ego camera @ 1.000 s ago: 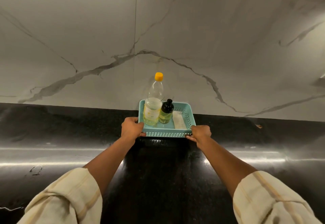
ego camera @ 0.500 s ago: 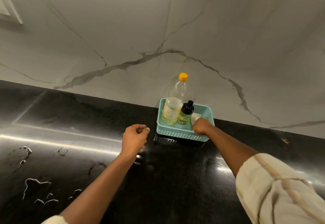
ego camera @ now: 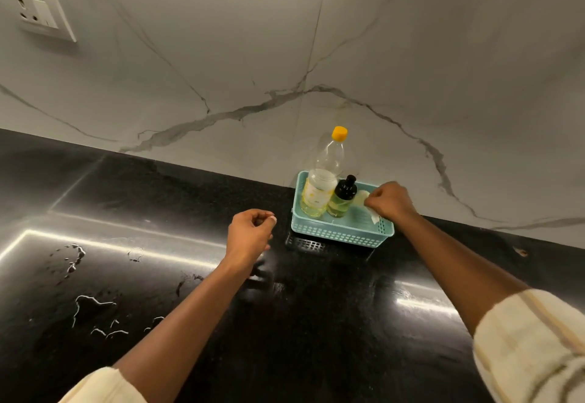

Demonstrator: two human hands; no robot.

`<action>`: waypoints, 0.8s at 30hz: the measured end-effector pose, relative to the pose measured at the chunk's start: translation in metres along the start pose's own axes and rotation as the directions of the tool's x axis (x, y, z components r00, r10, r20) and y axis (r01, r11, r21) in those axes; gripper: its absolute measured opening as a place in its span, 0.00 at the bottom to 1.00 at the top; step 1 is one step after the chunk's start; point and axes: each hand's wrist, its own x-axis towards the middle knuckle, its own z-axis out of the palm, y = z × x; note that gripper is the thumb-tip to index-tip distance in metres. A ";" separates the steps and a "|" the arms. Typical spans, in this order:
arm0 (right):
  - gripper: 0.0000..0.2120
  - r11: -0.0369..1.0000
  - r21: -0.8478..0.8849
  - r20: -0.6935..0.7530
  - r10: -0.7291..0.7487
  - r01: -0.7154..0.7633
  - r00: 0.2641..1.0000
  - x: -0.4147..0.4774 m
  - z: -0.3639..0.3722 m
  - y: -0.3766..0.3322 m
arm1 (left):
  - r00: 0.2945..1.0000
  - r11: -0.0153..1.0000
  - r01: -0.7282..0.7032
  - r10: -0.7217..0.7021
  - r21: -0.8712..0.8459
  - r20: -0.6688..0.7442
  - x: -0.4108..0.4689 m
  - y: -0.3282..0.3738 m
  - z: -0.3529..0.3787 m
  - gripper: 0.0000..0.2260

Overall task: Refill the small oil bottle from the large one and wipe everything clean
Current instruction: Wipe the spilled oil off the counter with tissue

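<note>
The glossy black stone desk (ego camera: 316, 323) runs along the foot of a white marble-veined wall. A pale teal perforated plastic basket (ego camera: 342, 233) sits directly on it at the back, close against the wall. Small puddles of clear liquid (ego camera: 91, 304) lie scattered on its left part.

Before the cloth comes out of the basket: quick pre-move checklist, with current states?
1. Right hand has the white cloth: ok, fingers pinch it inside the basket.
2. Left hand free to steady things: ok, it is loosely curled over the counter and holds nothing.
3. Large bottle upright and capped: ok, yellow cap on.
4. Small bottle upright and capped: ok, black cap on, right beside the cloth.
5. Cloth clear of the bottles: cannot tell, its left edge is close to the small bottle.
6. Counter dry: not ok, liquid streaks at the left.
</note>
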 end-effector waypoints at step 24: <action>0.14 0.973 0.218 -0.006 -0.071 0.071 0.997 -0.332 0.168 -0.036 | 0.983 0.985 0.142 -0.128 -0.097 0.134 -0.110 -0.073 -0.191 0.06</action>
